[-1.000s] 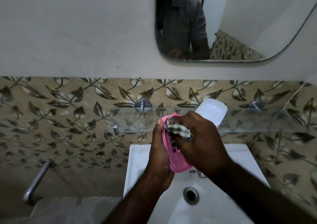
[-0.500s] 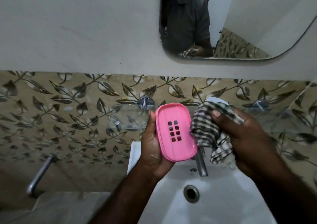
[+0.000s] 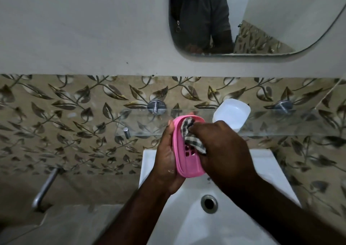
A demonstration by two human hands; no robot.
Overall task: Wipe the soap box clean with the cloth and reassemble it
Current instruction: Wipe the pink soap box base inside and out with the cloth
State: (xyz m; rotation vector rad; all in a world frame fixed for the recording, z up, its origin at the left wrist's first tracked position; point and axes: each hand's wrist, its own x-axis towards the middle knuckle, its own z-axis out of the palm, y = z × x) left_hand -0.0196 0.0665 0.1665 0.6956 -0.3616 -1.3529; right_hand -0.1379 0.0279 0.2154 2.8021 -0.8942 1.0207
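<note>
**Cloth back on the pink tray**

Half a second ago my right hand point(image 3: 222, 151) held the checked cloth point(image 3: 189, 138) off to the side of the pink tray point(image 3: 184, 162). Now it has pushed the cloth into the tray's upper half, with the fingers curled round the bunched cloth. My left hand point(image 3: 166, 162) grips the tray along its left edge, the thumb at the upper rim and the fingers wrapped behind. I hold the tray upright over the back edge of the white sink point(image 3: 271, 179), and some of its slots show just below the cloth. The drain point(image 3: 209, 203) lies nearer to me, between my forearms. Behind my hands, the box's white part point(image 3: 232, 113) sits on the glass shelf point(image 3: 142, 124), right of the middle and just above my right knuckles. Higher up, the mirror point(image 3: 280, 10) hangs on the wall.
</note>
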